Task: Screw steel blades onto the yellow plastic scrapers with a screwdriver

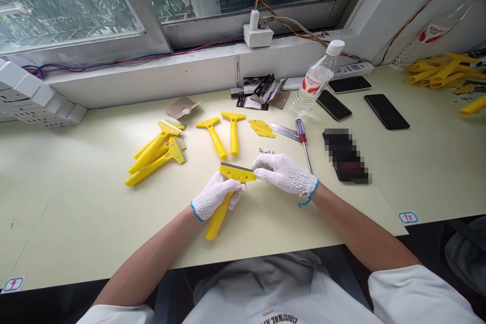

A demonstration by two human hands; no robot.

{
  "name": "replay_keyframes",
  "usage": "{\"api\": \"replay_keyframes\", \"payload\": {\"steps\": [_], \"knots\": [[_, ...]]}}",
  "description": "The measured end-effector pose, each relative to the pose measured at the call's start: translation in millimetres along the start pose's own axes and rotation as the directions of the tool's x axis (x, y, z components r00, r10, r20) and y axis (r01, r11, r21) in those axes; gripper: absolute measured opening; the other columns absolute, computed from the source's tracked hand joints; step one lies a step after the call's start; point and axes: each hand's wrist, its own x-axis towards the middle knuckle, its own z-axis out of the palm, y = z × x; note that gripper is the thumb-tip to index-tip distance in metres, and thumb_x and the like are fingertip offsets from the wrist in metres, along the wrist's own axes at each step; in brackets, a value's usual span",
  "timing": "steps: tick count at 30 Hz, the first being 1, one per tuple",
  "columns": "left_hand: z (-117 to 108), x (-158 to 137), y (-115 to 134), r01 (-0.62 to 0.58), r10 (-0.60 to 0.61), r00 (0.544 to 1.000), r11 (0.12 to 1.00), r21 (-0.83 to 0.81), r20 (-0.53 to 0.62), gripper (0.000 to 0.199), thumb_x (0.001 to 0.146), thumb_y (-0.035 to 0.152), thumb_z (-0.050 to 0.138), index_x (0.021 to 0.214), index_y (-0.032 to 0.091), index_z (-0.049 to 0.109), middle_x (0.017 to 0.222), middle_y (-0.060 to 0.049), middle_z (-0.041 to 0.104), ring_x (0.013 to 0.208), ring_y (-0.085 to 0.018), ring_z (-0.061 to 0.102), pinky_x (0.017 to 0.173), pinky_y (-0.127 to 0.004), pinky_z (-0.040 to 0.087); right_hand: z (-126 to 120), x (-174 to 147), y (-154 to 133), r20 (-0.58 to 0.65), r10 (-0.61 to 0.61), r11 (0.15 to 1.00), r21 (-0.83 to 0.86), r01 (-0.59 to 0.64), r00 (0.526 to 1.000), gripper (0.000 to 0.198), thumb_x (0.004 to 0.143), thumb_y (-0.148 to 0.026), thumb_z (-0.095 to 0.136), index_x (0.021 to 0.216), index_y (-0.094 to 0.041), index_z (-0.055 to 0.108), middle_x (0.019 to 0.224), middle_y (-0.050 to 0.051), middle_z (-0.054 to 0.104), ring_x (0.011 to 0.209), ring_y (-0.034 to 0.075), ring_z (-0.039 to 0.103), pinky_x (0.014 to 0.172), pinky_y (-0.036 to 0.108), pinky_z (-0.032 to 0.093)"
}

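In a white knit glove, my left hand point(217, 195) is closed round the neck of a yellow scraper point(219, 217), its handle slanting toward me. A dark blade edge shows along the top of its head. My right hand point(283, 172), gloved too, pinches at the right end of that head; whether it grips the blade or the yellow plastic is hard to see. Just beyond lie small screws point(266, 151), a screwdriver point(302, 136), flat metal blades point(286, 132) and yellow cover plates point(261, 128). Two yellow scraper handles point(213, 137) lie farther back.
Several scrapers point(159, 154) are piled at left. A water bottle point(314, 81), black packaging point(261, 91) and cardboard point(183, 108) stand or lie near the sill. Phones point(386, 111) are at right, beside a blurred dark item point(347, 157). More yellow handles point(440, 72) lie far right.
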Motion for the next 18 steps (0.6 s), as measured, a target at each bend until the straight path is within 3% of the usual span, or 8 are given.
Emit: {"api": "replay_keyframes", "payload": {"steps": [8,15,18], "knots": [[-1.1,-0.3,-0.9,-0.005,0.002,0.998,0.999,0.051,0.061,0.014,0.09,0.028,0.063,0.088,0.016,0.07,0.052,0.003,0.057,0.045,-0.012,0.047,0.065,-0.03,0.043,9.2,-1.4,-2.4,-0.075,-0.042,0.996,-0.08,0.036,0.996,0.017,0.098,-0.022,0.065,0.081,-0.02,0.065,0.072,-0.003,0.064,0.064,0.012,0.056,0.064,0.027,0.04],[-1.3,0.3,-1.4,0.003,-0.004,0.999,1.0,0.018,0.042,0.016,0.088,0.029,0.066,0.093,0.016,0.072,0.063,0.002,0.063,0.044,-0.011,0.049,0.059,-0.029,0.042,16.7,-1.7,14.4,-0.152,-0.307,0.891,-0.393,0.227,0.94,0.017,0.104,-0.021,0.06,0.089,-0.02,0.068,0.08,0.003,0.071,0.07,0.017,0.062,0.069,0.03,0.041],[-1.2,0.1,-1.3,0.027,-0.027,0.999,1.0,0.011,0.023,0.018,0.087,0.032,0.067,0.092,0.015,0.073,0.06,0.002,0.061,0.044,-0.012,0.048,0.055,-0.028,0.041,18.3,-1.1,15.8,-0.178,-0.348,0.863,-0.445,0.24,0.92,0.019,0.105,-0.023,0.057,0.09,-0.019,0.068,0.082,0.005,0.073,0.072,0.019,0.064,0.07,0.031,0.042]]}}
